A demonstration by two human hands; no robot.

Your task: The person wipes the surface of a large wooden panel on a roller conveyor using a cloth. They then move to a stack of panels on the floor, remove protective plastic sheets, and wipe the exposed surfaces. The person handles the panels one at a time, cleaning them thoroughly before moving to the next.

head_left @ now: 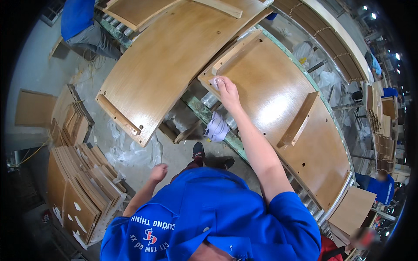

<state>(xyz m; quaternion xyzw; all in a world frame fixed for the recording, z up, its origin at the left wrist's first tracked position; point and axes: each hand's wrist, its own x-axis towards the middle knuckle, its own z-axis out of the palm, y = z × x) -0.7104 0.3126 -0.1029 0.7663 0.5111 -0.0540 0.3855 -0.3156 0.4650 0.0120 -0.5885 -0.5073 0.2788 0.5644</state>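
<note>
My right hand [227, 92] is closed on a small whitish rag [214, 81], which is mostly hidden under the fingers. It presses the rag to the near left corner of a brown, glossy wooden panel [257, 78]. Two wooden battens stand on that panel: one [235, 54] just beyond my hand and another [299, 119] farther right. Down at the left, beside my body and away from the panels, hangs my left hand [159, 172]. Its fingers are curled, and nothing shows in them.
A second brown panel [165, 56] lies to the left. The right panel rests on a green-edged roller conveyor [237, 145], where a pale bundle of cloth [217, 127] hangs. Stacked boards [82, 182] stand at the left. Other people in blue [77, 19] are nearby.
</note>
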